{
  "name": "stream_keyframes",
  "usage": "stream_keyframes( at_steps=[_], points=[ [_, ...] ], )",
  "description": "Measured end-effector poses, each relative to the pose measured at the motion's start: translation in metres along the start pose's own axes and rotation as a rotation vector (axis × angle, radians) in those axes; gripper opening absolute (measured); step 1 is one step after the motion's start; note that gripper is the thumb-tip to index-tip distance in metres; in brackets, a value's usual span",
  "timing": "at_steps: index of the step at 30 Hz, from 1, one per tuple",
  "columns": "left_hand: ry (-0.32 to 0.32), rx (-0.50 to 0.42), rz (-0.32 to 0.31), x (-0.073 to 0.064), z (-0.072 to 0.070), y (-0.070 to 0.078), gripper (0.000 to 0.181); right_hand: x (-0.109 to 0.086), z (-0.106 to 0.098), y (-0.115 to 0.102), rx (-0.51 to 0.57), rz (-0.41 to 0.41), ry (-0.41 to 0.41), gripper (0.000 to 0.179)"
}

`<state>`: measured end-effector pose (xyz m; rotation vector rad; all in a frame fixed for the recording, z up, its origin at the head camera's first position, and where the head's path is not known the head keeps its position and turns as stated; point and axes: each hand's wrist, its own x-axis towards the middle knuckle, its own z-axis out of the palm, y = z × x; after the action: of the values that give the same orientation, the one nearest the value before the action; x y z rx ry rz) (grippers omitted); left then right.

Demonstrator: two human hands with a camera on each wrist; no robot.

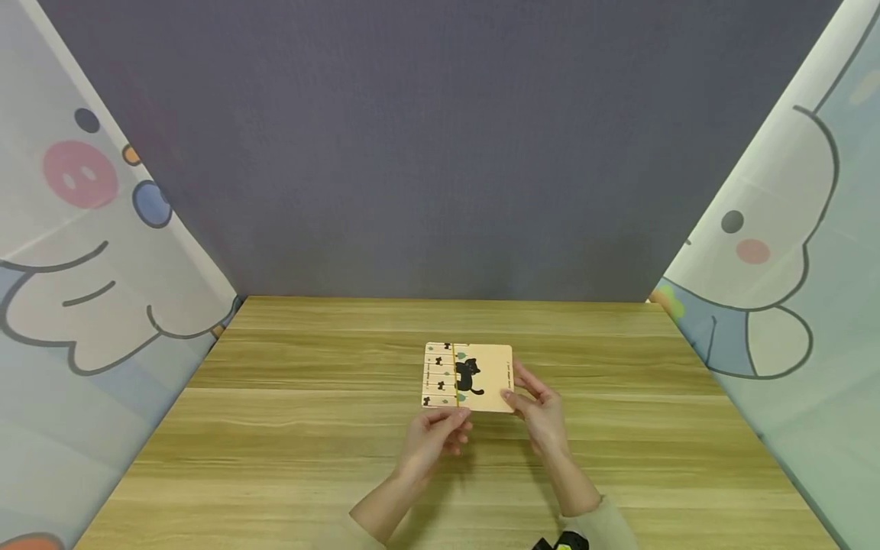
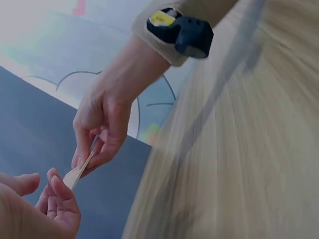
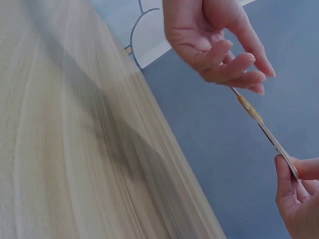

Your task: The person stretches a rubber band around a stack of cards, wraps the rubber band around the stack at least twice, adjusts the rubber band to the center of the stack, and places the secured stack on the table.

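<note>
Above the table, a thin cream cat-print notebook [image 1: 493, 367] is held flat side up, with a black cat on its cover and a strip of small cats and leaves at its left. A narrow yellow elastic band [image 3: 249, 108] goes around it. The right hand [image 1: 543, 416] pinches its right end between thumb and fingers, which the right wrist view shows from the side. At the lower left edge is the left hand [image 1: 429, 441], palm up; its thumb and loosely bent fingers [image 3: 234, 69] stand apart. Whether that hand touches the notebook is hard to tell.
The wood-grain table [image 1: 289, 382] lies below both hands. A dark grey panel [image 1: 440, 153] rises at its back edge. Cartoon-print curtains [image 1: 777, 428] hang on both sides. A black strap device [image 2: 192, 37] sits on the right wrist.
</note>
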<state>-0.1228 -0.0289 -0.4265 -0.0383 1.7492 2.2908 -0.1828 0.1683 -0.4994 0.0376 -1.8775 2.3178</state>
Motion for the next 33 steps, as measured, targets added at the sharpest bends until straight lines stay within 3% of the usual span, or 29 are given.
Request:
stream_keyframes(
  at_steps=[8,16,21,27,33],
  points=[
    [-0.013,0.136,0.141,0.007,-0.015,0.023,0.028,-0.008,0.004,-0.016,0.021,0.013,-0.022,0.058],
    [0.031,0.324,0.328,0.023,-0.028,0.052,0.021,-0.001,-0.003,0.003,0.05,0.068,-0.026,0.062],
    [0.051,0.415,0.424,0.03,-0.027,0.075,0.016,-0.011,0.007,-0.024,0.094,0.047,-0.074,0.059],
    [0.079,0.537,0.536,0.056,-0.036,0.072,0.014,-0.015,0.013,-0.035,0.069,0.08,-0.078,0.057],
    [0.115,0.71,0.641,0.071,-0.041,0.063,0.008,-0.027,0.031,-0.065,0.058,0.182,0.027,0.057]
  ],
)
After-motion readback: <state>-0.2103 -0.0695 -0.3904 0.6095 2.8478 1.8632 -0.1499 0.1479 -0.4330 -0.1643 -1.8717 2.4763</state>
